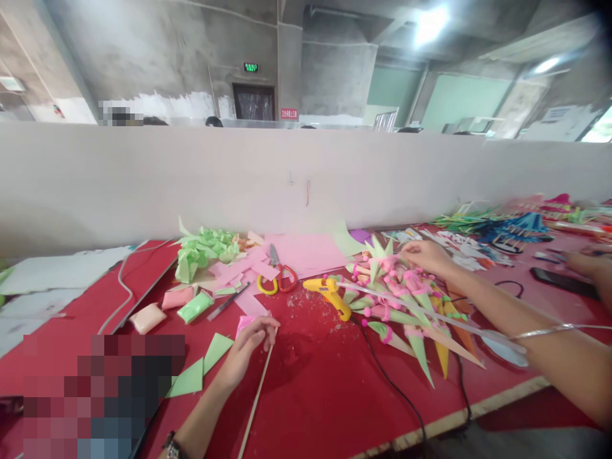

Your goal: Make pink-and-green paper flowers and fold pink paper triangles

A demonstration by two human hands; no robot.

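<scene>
My left hand (248, 349) is low in the middle of the red table, its fingers closed on the upper end of a thin pale stick (259, 395) that slants toward the front edge. Farther right and back, my right hand (427, 256) reaches over a pile of pink and green paper flowers (406, 287). Its fingers are pinched together at the top of the pile; whatever is between them is hidden. Between the hands lies a yellow glue gun (329, 293), its nozzle pointing left. A clear strip (430, 309) crosses the pile below my right forearm.
Scissors (280, 274), pink paper sheets (299, 252), crumpled green paper (205, 248) and wrapped clay packs (195, 307) lie toward the back left. A black cord (392, 382) runs to the front edge. At right, another person's hand (586, 264) is near a phone (564, 282). A white partition (215, 178) stands behind.
</scene>
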